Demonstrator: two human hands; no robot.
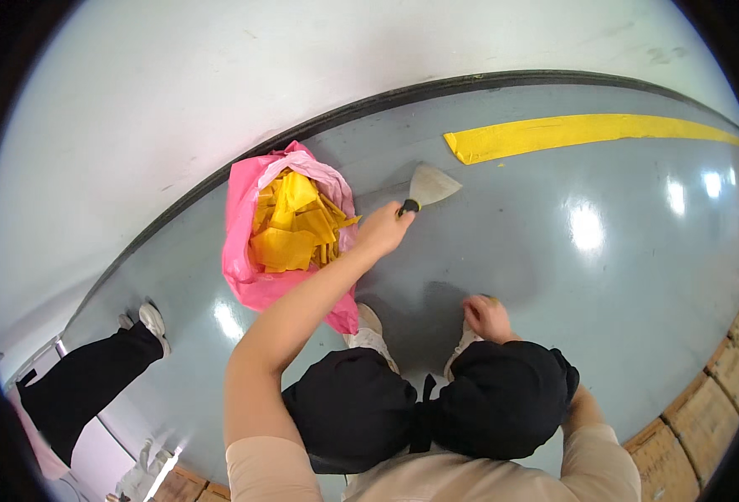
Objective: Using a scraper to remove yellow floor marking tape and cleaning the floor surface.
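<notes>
My left hand is closed round the black handle of a scraper, whose wide metal blade points up and right, close over the grey floor. Just left of that hand stands an open pink plastic bag, filled with torn pieces of yellow tape. Beyond the blade, a yellow tape strip runs along the floor to the right, its left end ragged. My right hand hangs in front of my right knee with its fingers curled in. What it holds, if anything, is hidden.
A white wall with a dark skirting curves along the far side. Wooden boxes line the lower right. At the left stands another person in black trousers and white shoes. My own shoes are below the bag.
</notes>
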